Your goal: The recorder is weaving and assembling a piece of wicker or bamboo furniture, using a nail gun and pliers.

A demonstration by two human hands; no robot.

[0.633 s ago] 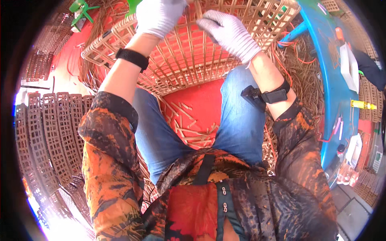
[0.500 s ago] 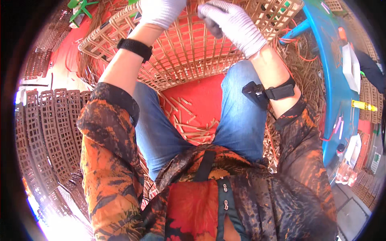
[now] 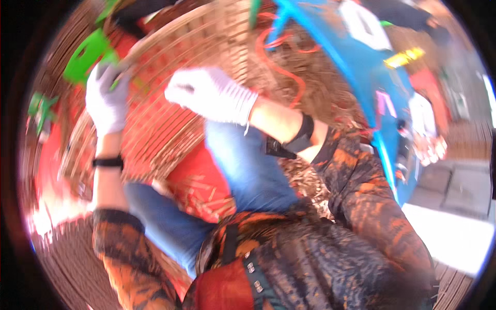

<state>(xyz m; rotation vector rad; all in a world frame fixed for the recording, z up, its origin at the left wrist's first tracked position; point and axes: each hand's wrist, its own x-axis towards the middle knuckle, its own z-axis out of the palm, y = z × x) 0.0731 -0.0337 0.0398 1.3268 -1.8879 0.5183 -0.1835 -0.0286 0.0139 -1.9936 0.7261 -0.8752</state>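
A brown woven basket (image 3: 168, 121) with an open lattice stands tilted in front of my knees, smeared by motion. My left hand (image 3: 107, 101), in a white knit glove with grey fingertips, is at its left side, near the rim. The blur hides whether its fingers grip anything. Over the right part of the basket is my right hand (image 3: 209, 97), gloved the same way. Its fingers are bent and pressed together; what they hold, if anything, cannot be made out.
A blue table (image 3: 330, 62) on the right carries a white holder (image 3: 364, 23) and a yellow tool (image 3: 404, 58). Green stools (image 3: 88, 57) stand at the far left. Orange cord (image 3: 281, 72) and loose strips lie by the table. Cut pieces (image 3: 206, 199) litter the red floor between my legs.
My head view has swung to the right, so the scene shifts left and blurs. My hands now sit further left in view, with the left hand lower and wider apart from the right.
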